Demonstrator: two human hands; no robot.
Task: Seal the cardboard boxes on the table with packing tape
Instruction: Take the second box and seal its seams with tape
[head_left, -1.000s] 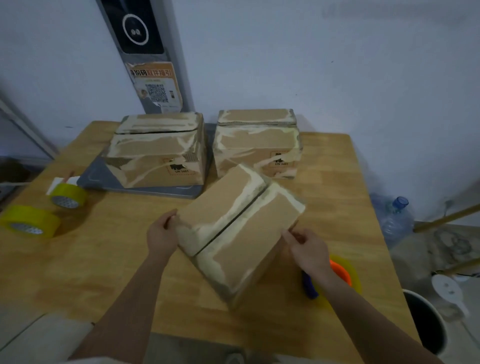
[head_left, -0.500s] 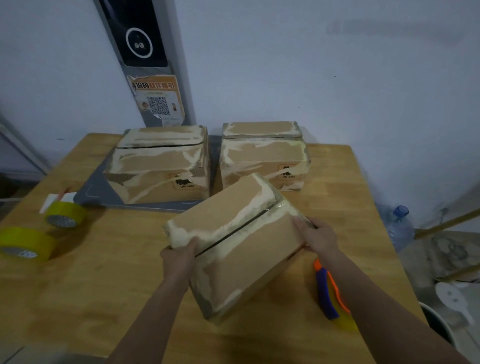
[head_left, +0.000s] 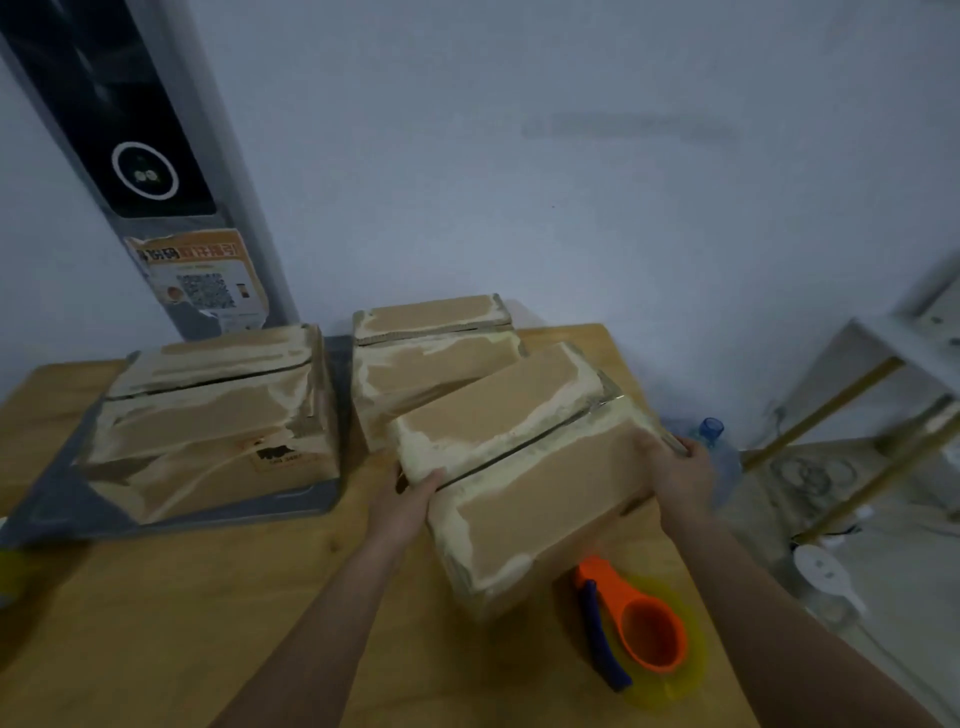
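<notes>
- A person's two bare hands hold a brown cardboard box (head_left: 524, 467), its flaps edged with pale torn tape residue, tilted above the light wooden table (head_left: 208, 623) near its right edge.
- The left hand (head_left: 405, 499) grips the box's near-left end, fingers curled up over the top edge beside the dark centre seam.
- The right hand (head_left: 675, 473) clasps the far-right end, fingers wrapped round the corner.
- The box's top seam runs diagonally between the two hands; its two flaps meet with a thin gap showing.
- Just below the held box, an orange-and-blue handheld tape dispenser (head_left: 634, 629) loaded with a yellowish roll lies on the table.
- A second cardboard box (head_left: 431, 364) with worn tape marks stands at the back of the table, just behind the held one.
- A third, wider cardboard box (head_left: 213, 415) sits to the left on a flat grey tray (head_left: 311, 499).
- A grey upright panel (head_left: 156, 182) with a round white ring and a sticker bearing a QR code stands against the pale wall behind the table.
- A blue-capped clear water jug (head_left: 717, 447) stands on the floor to the right of the table.
</notes>
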